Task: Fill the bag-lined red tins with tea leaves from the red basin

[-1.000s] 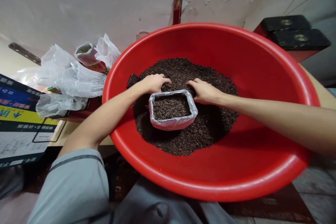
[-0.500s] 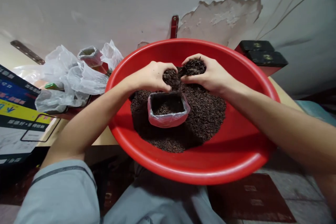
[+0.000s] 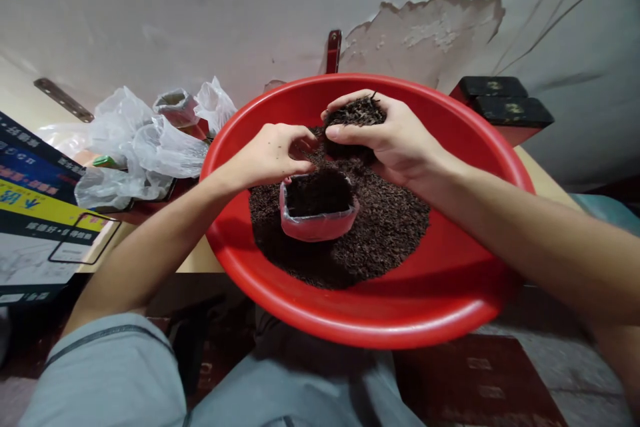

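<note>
A small red box (image 3: 320, 227) with a clear plastic liner sits on a heap of dark loose tea leaves (image 3: 387, 213) inside a wide red basin (image 3: 465, 267). Dark leaves show inside the box. My right hand (image 3: 395, 140) cups a handful of leaves above and behind the box's right side, palm turned up. At the box's back left edge is my left hand (image 3: 275, 153), its fingers curved and apart, with a few leaf bits stuck to the skin. I see no handful in it.
Crumpled clear plastic bags (image 3: 165, 147) and another lined box (image 3: 177, 107) stand left of the basin. A printed carton (image 3: 40, 213) leans at the far left. Two black-lidded boxes (image 3: 510, 107) sit at the back right, near the peeling wall (image 3: 425, 33).
My left hand has let go of its leaves and moved slightly left. My right hand has shifted left with its handful. The leaves in the small box stand higher.
</note>
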A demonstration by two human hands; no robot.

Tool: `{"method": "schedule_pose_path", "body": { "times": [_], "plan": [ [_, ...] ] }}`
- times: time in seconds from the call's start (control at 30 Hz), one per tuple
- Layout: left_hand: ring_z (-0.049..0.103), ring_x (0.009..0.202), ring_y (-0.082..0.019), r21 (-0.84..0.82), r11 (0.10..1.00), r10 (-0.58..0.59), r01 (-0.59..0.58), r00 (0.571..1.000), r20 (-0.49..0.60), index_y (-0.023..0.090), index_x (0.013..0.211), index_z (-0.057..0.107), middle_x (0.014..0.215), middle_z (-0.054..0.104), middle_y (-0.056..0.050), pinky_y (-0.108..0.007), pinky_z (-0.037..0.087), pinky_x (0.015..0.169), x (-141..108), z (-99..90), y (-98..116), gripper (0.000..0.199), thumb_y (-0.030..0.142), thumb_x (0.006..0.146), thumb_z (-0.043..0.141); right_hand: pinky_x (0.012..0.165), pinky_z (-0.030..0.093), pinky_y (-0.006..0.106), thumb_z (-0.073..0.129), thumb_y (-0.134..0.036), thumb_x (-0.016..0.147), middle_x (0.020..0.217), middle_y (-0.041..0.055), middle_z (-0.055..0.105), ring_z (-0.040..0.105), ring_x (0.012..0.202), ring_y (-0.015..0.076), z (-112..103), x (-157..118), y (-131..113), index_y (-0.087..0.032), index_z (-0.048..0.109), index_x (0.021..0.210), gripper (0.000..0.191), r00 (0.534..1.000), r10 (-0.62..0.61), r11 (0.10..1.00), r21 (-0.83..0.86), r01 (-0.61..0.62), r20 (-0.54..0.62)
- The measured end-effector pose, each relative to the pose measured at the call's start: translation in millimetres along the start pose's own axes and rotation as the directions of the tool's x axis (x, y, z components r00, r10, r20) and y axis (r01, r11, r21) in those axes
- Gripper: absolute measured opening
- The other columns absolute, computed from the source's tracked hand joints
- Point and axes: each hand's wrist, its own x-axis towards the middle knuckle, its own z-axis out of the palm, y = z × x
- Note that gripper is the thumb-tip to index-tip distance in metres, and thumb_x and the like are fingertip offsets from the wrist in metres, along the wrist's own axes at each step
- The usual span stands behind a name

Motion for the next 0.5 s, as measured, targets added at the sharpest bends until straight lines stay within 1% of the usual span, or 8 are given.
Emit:
{"method": "schedule_pose_path", "body": {
  "times": [0.07,0.17,0.27,0.33,0.43,0.5],
  "plan": [
    [0.074,0.096,-0.021,-0.007,0.999,-0.034,0.034,0.999,-0.028,0.014,0.109,0.073,0.105,0.078,-0.007,-0.038,0.060,0.094,-3,-4.7,-6,0.031,0.024,0.080,0.072,0.088,0.062,0.046,0.088,-0.033,0.069,0.099,0.0026,0.071,0.070,0.093,0.0225,8,-1,-2,-0.020,0.068,0.101,0.040,1.000,-0.014,1.000,0.011,0.014,0.021],
    [0.074,0.099,-0.022,-0.012,0.998,-0.055,0.054,0.997,-0.052,0.014,0.115,0.071,0.108,0.078,-0.008,-0.039,0.059,0.096,-8,-8.8,-15,0.037,0.027,0.080,0.070,0.089,0.061,0.042,0.091,-0.037,0.066,0.099,0.0027,0.072,0.070,0.095,0.0219,18,-1,-6,-0.019,0.070,0.097,0.041,0.997,-0.038,0.999,0.015,0.037,0.072],
    [0.073,0.105,-0.024,0.009,0.998,-0.061,0.062,0.996,-0.065,0.016,0.121,0.068,0.114,0.077,-0.008,-0.039,0.058,0.098,-15,-12.3,-23,0.044,0.031,0.081,0.070,0.091,0.060,0.040,0.092,-0.041,0.064,0.102,0.0031,0.074,0.070,0.098,0.0221,23,-2,-11,-0.019,0.072,0.094,0.043,0.988,-0.066,0.998,-0.002,0.067,0.141],
    [0.072,0.106,-0.024,0.010,0.998,-0.063,0.064,0.995,-0.075,0.016,0.122,0.067,0.115,0.076,-0.009,-0.039,0.057,0.098,-20,-14.2,-26,0.044,0.033,0.082,0.068,0.093,0.059,0.039,0.092,-0.043,0.064,0.103,0.0032,0.075,0.070,0.099,0.0223,25,-1,-15,-0.019,0.073,0.093,0.042,0.978,-0.084,0.995,-0.039,0.093,0.190],
    [0.072,0.104,-0.023,0.028,0.997,-0.064,0.067,0.993,-0.104,0.015,0.121,0.067,0.116,0.076,-0.009,-0.040,0.056,0.100,-24,-14.9,-28,0.041,0.033,0.084,0.065,0.097,0.058,0.040,0.089,-0.045,0.070,0.104,0.0040,0.076,0.070,0.100,0.0229,25,4,-20,-0.018,0.074,0.101,0.043,0.955,-0.131,0.975,-0.139,0.173,0.266],
    [0.071,0.107,-0.024,0.047,0.996,-0.067,0.073,0.990,-0.122,0.014,0.123,0.066,0.118,0.075,-0.009,-0.040,0.055,0.102,-26,-13.4,-28,0.041,0.033,0.087,0.062,0.100,0.056,0.043,0.086,-0.047,0.076,0.110,0.0059,0.076,0.070,0.105,0.0243,20,7,-17,-0.018,0.074,0.110,0.047,0.927,-0.168,0.941,-0.226,0.253,0.337]
  ]
}}
